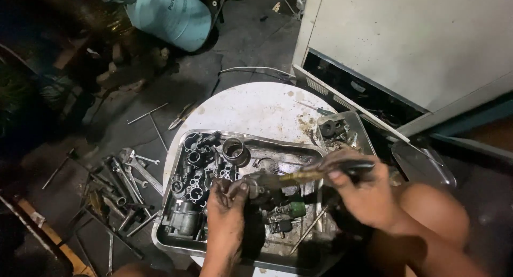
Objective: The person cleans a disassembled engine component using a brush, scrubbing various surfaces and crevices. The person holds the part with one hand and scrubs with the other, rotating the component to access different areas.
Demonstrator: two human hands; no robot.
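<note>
A pale blue-green cylinder (171, 15) with a printed label lies at the top left, cut off by the frame edge, and a white cabinet (406, 42) fills the top right, its dark open bottom too dim to read. Over a metal tray (176, 239) of greasy parts on a round white table (256, 108), the left hand (227, 207) is clamped on a small metal part (256, 183), while the right hand (363, 189) is closed around a brush (320, 173) whose tip touches that part. Wrenches (133, 175) lie on the dark floor at left, the far left lost in shadow.
</note>
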